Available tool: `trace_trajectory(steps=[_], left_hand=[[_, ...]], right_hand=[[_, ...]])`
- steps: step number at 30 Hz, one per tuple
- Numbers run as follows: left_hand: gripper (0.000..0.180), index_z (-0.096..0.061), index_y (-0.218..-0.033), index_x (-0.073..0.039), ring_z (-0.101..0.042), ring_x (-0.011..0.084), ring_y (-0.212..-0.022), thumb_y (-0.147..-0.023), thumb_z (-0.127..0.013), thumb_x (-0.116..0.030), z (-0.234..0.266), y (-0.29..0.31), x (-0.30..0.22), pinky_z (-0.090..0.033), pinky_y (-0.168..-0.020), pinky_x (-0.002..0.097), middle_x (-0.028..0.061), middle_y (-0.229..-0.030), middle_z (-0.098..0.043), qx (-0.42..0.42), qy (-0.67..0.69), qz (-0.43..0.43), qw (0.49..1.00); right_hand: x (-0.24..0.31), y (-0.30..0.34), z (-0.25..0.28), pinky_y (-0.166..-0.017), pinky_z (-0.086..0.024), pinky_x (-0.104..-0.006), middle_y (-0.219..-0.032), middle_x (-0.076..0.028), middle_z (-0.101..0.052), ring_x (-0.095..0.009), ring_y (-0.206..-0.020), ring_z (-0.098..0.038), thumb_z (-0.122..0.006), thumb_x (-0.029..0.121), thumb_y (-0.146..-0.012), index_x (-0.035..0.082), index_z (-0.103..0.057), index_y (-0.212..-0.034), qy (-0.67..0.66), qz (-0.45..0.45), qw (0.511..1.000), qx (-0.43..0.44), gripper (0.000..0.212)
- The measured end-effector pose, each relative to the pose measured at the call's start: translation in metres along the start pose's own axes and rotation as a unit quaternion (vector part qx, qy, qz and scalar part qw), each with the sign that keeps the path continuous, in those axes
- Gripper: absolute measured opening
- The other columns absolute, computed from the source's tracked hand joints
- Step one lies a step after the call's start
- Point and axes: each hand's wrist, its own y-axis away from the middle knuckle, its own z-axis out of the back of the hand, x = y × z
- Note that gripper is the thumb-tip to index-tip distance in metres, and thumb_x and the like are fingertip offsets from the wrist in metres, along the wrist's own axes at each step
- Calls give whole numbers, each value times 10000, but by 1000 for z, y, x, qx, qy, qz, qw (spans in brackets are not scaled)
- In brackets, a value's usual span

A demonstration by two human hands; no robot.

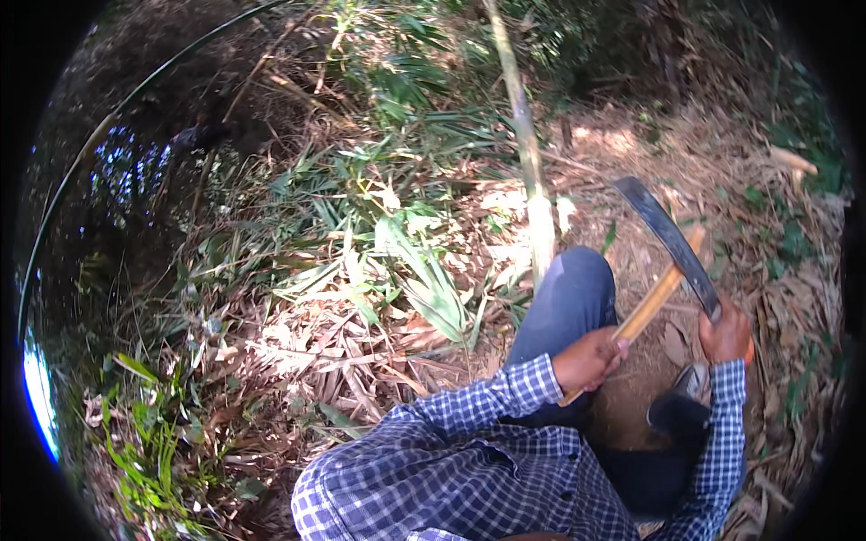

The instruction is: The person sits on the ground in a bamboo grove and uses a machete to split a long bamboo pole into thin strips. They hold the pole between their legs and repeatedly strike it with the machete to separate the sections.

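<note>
My left hand (pixel 591 360) is wrapped round the wooden handle of a pickaxe (pixel 651 305), in front of my bent knee. The tool's long, slightly curved dark metal head (pixel 666 236) crosses the handle near its upper end and slants down to the right. At the lower end of that head, my right hand (pixel 724 332) is closed, its fingers partly hidden. A bit of orange (pixel 749 350) shows beside the right wrist; what it is I cannot make out.
A pale bamboo stalk (pixel 527 135) stands upright just beyond my knee (pixel 577 275). Cut green leaves (pixel 433 293) and dry litter (pixel 298 338) cover the ground to the left. My shoe (pixel 693 382) rests on bare soil below the right hand. A thin curved stem (pixel 110 117) arches along the left.
</note>
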Motion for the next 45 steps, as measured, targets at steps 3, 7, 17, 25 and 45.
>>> trace_trajectory(steps=[3,7,17,25,45], left_hand=[[309,-442,-925,-107,-317,47,-389,-1012,-384,-398,8,2,4,-293,-333,213,-36,-603,-366,2,34,-47,998],[273,-423,-932,-112,-315,47,-392,-1026,-354,-358,9,8,7,-286,-335,213,-36,-600,-358,-8,28,-54,998],[288,-424,-923,-121,-301,48,-400,-1021,-359,-384,5,5,0,-289,-345,220,-41,-605,-357,-1,51,-52,997],[273,-419,-932,-110,-325,51,-392,-1025,-353,-357,7,9,6,-296,-338,224,-36,-602,-367,-7,20,-53,998],[263,-414,-931,-104,-321,49,-401,-1028,-357,-342,10,6,-5,-302,-343,215,-33,-615,-371,-7,24,-50,998]], right_hand=[[39,15,11,-591,-483,-485,-694,-208,-622,-404,-640,-610,-678,187,-706,30,-635,-865,3,100,995,9,227],[55,14,14,-584,-474,-487,-683,-208,-615,-401,-631,-608,-675,181,-707,25,-614,-815,-14,99,994,41,199],[51,5,23,-572,-482,-466,-701,-208,-627,-388,-654,-628,-680,225,-700,38,-630,-810,62,48,995,61,223],[63,13,27,-598,-476,-488,-681,-216,-621,-405,-658,-621,-686,219,-708,30,-628,-824,34,88,992,84,229],[57,10,25,-570,-471,-480,-667,-195,-625,-387,-631,-628,-685,206,-692,52,-620,-774,-2,79,995,59,186]])
